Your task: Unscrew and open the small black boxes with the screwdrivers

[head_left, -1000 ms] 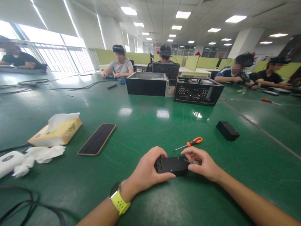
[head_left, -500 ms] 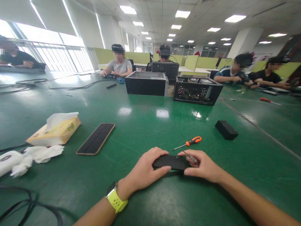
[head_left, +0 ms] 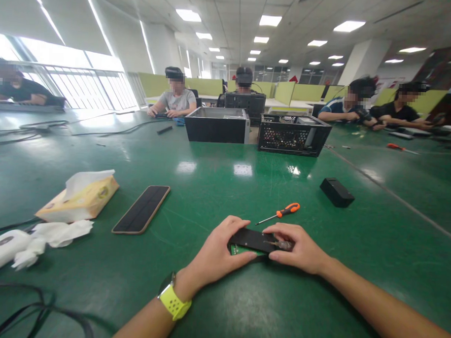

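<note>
Landmark: orange-handled screwdriver [head_left: 288,209] on the green counter [head_left: 265,298], tip pointing L and toward the wearer.
Black plate: here, nr side of the screwdriver, btwn both hands [head_left: 250,239], a dark flat piece w/ tiny bright dots on top.
Green board: strip peeking out under the plate's nr edge [head_left: 241,250], L end, nr side of the screwdriver.
L grip: [head_left: 219,247] curled part-way round the plate's L end, fingers on the far edge, thumb along the nr side, firm hold.
R grip: [head_left: 302,248] fingers bent, thumb & index at the plate's R end, small gap btwn them, and a clear-handled tool [head_left: 285,245] tucked in the curl, thin shaft over the plate.
Watch: yellow-green strap [head_left: 174,298] on L wrist, nr-L of the screwdriver.
Phone: dark face [head_left: 140,209], well L of the screwdriver.
Tissue pack: farther L of the screwdriver [head_left: 80,196], crumpled tissue [head_left: 62,232] just nr side of the pack.
Black block: R of the screwdriver, a bit beyond it [head_left: 336,192].
Metal cases: two, well beyond the screwdriver, grey-rimmed box [head_left: 215,129] L, perforated box [head_left: 291,137] R.
</note>
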Tool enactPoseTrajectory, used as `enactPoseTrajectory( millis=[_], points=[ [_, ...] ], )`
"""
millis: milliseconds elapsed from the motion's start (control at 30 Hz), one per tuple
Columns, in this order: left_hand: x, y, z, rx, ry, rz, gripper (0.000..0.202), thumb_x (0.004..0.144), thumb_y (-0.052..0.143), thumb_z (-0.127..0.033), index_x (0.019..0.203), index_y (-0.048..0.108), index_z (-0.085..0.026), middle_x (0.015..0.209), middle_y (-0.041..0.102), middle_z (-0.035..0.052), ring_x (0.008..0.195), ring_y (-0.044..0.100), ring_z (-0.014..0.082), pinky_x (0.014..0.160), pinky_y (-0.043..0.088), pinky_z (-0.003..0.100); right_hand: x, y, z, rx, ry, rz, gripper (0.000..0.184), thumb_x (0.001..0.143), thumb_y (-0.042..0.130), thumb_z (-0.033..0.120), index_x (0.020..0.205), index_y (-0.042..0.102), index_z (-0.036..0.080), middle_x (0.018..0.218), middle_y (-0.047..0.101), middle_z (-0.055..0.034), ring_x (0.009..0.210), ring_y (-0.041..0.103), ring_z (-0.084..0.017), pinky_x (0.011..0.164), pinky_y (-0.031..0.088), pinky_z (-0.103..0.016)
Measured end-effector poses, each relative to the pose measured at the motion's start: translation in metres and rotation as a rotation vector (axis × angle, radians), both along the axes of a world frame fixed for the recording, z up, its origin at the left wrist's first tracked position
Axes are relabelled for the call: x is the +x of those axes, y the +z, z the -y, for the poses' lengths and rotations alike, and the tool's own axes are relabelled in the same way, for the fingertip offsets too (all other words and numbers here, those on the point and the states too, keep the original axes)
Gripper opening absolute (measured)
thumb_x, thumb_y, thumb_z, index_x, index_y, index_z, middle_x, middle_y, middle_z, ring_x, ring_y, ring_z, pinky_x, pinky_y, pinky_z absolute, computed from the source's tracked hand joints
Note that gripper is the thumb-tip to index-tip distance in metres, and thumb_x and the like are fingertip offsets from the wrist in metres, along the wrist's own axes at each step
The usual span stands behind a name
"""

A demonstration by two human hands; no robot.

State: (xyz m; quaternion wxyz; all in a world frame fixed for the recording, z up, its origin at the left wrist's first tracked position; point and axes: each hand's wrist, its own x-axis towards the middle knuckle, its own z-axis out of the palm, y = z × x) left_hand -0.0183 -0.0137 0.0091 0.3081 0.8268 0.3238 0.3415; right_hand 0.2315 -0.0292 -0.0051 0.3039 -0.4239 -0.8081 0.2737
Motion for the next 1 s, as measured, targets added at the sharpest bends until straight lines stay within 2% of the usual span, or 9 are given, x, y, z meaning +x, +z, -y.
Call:
enactPoseTrajectory(
  millis=[167, 300, 500, 667, 800, 933, 1000],
  points=[
    [0.009, -0.001, 0.004, -0.011, 0.042, -0.036, 0.043, 0.078, 0.075, -0.026, 0.117, 0.059, -0.02, 0.104, 0.057, 0.0061, 0.095, 0.057, 0.0216, 0.085, 0.047, 0.033, 0.001, 0.0, 0.0, -0.009, 0.025, -0.036, 0.041, 0.08, 0.066, 0.044, 0.107, 0.067, 0.014, 0.068, 0.045, 0.0029, 0.061, 0.043, -0.013, 0.06, 0.032, -0.026],
    [0.012, -0.002, 0.007, 0.022, 0.069, -0.075, 0.033, 0.076, 0.076, -0.027, 0.104, 0.062, -0.018, 0.095, 0.056, 0.0043, 0.089, 0.056, 0.021, 0.079, 0.046, 0.032, 0.001, -0.002, -0.001, -0.048, 0.039, -0.074, 0.038, 0.078, 0.065, 0.04, 0.107, 0.066, 0.015, 0.071, 0.047, 0.0018, 0.064, 0.044, -0.014, 0.06, 0.033, -0.026],
    [0.012, -0.006, 0.007, 0.048, 0.043, -0.064, 0.032, 0.075, 0.076, -0.03, 0.099, 0.059, -0.018, 0.093, 0.056, 0.004, 0.086, 0.054, 0.021, 0.075, 0.043, 0.031, 0.003, -0.006, -0.002, -0.15, 0.048, -0.167, 0.038, 0.072, 0.071, 0.037, 0.103, 0.068, 0.016, 0.073, 0.047, 0.0019, 0.059, 0.041, -0.011, 0.054, 0.031, -0.024],
    [0.015, -0.005, 0.008, -0.052, 0.052, -0.003, 0.031, 0.072, 0.079, -0.025, 0.095, 0.059, -0.018, 0.091, 0.056, 0.0023, 0.084, 0.054, 0.0191, 0.073, 0.042, 0.029, 0.003, -0.009, -0.002, -0.289, 0.045, -0.229, 0.039, 0.072, 0.073, 0.042, 0.099, 0.069, 0.014, 0.064, 0.04, 0.005, 0.053, 0.035, -0.008, 0.049, 0.026, -0.022],
    [0.017, -0.002, 0.008, -0.085, 0.063, 0.001, 0.03, 0.073, 0.078, -0.03, 0.093, 0.061, -0.017, 0.09, 0.056, 0.0022, 0.083, 0.055, 0.0192, 0.073, 0.043, 0.029, 0.006, -0.012, -0.004, -0.358, 0.039, -0.228, 0.046, 0.071, 0.074, 0.048, 0.101, 0.068, 0.013, 0.061, 0.041, 0.0057, 0.051, 0.033, -0.007, 0.048, 0.025, -0.021],
    [0.017, -0.002, 0.008, -0.05, 0.078, -0.004, 0.023, 0.079, 0.073, -0.031, 0.094, 0.063, -0.017, 0.091, 0.057, 0.0034, 0.084, 0.055, 0.0199, 0.075, 0.044, 0.031, 0.014, -0.001, -0.002, -0.34, 0.063, -0.187, 0.051, 0.074, 0.071, 0.051, 0.11, 0.064, 0.015, 0.066, 0.048, 0.0043, 0.053, 0.039, -0.008, 0.05, 0.029, -0.021],
    [0.016, -0.003, 0.009, -0.03, 0.073, -0.012, 0.024, 0.08, 0.072, -0.032, 0.096, 0.063, -0.017, 0.092, 0.058, 0.0037, 0.085, 0.056, 0.0201, 0.076, 0.044, 0.031, 0.022, 0.012, 0.0, -0.308, 0.077, -0.13, 0.042, 0.077, 0.068, 0.051, 0.099, 0.064, 0.015, 0.069, 0.05, 0.0027, 0.056, 0.043, -0.01, 0.051, 0.032, -0.022]
  ],
)
